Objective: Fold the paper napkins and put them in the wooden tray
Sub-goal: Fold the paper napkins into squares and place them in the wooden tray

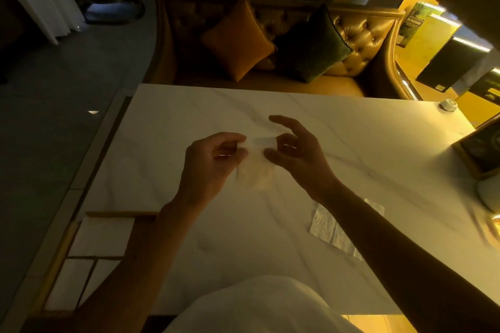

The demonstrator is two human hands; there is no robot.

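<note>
The wooden tray (61, 249) sits at the near left edge of the marble surface (338, 143), partly under the left forearm. Thin wooden dividers split it into compartments, and each one that shows holds folded white napkins (104, 235): a larger stack in the far compartment, two smaller stacks side by side in the nearer ones.

Above the middle of the surface both hands hold one paper napkin (255, 167) by its top edge, and its lower part hangs down toward the marble. The left hand (213, 162) has its grip narrow, thumb and fingers pinched on the napkin's upper left corner. The right hand (295, 149) pinches the upper right corner between thumb and a bent finger, its other fingers spread wide.

A further napkin (334, 227) lies flat on the surface, partly beneath the right forearm, well apart from the tray.
</note>
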